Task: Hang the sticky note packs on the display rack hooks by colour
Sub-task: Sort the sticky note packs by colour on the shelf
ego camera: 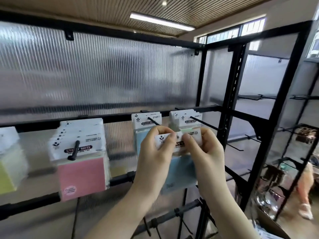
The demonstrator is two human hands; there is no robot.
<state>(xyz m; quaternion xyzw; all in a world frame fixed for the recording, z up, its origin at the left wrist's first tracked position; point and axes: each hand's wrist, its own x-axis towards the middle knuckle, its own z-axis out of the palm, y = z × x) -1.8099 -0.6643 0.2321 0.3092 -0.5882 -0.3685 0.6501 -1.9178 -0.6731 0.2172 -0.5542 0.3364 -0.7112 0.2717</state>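
Both hands hold up one blue sticky note pack (179, 173) by its white header card. My left hand (155, 152) pinches the card's left top corner and my right hand (203, 152) pinches its right top. The pack hangs in front of the rack, just below the tips of two hooks. Behind it, blue packs (146, 125) hang on one hook (153, 121) and green packs (188, 122) on the hook (203, 125) to the right. A thick stack of pink packs (81, 163) fills a hook further left. Yellow packs (10, 163) hang at the far left.
The black rack frame (224, 107) has ribbed clear panels behind its bars. More bare hooks (236, 147) stick out on the right-hand section. Bagged goods (276, 183) sit low on the right, and a cardboard box edge (272, 226) shows at the bottom right.
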